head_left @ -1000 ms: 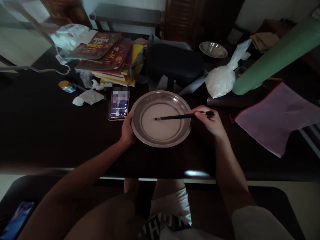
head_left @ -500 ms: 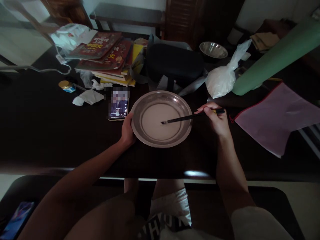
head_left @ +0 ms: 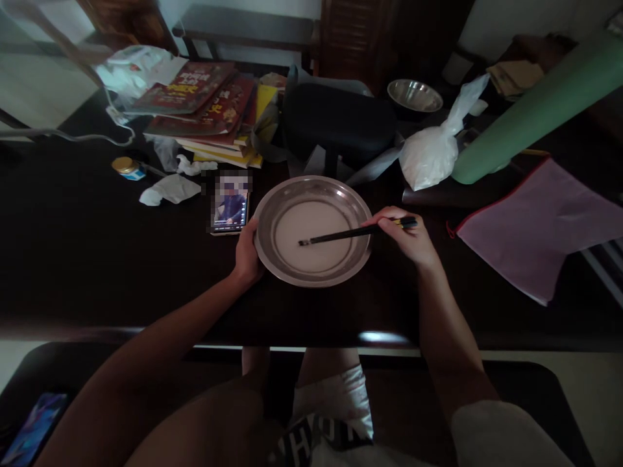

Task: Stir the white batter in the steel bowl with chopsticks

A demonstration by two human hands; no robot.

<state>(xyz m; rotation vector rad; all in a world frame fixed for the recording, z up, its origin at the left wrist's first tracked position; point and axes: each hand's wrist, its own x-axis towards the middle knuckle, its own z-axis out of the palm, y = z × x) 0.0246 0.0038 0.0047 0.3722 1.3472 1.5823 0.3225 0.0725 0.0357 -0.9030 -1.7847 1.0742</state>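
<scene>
A round metal basin (head_left: pixel 314 279) rests on the dark table, with a pale, milky-looking liquid (head_left: pixel 311 220) in its bottom. My left hand (head_left: pixel 248 253) is closed on the basin's left side, thumb at the rim and the other fingers mostly hidden beneath. Black chopsticks (head_left: pixel 341 234), held close together, are pinched in my right hand (head_left: pixel 403 237) at the basin's right edge. Their far tips dip into the liquid left of the middle, and gold bands show near the held end. Just left of the basin lies a lit phone (head_left: pixel 231 204).
Stacked books (head_left: pixel 204 107) and crumpled tissue (head_left: pixel 170 189) lie at the back left, near a small jar (head_left: pixel 128 168). Behind the basin sits a black padded object (head_left: pixel 341 120). Rightward are a tied bag of white powder (head_left: pixel 428 159), a green cylinder (head_left: pixel 535 113) and a pink mesh pouch (head_left: pixel 530 227).
My right hand has moved left with the chopsticks, and their tips have shifted left and slightly nearer me in the liquid. My left hand stays on the basin. The phone's picture has changed.
</scene>
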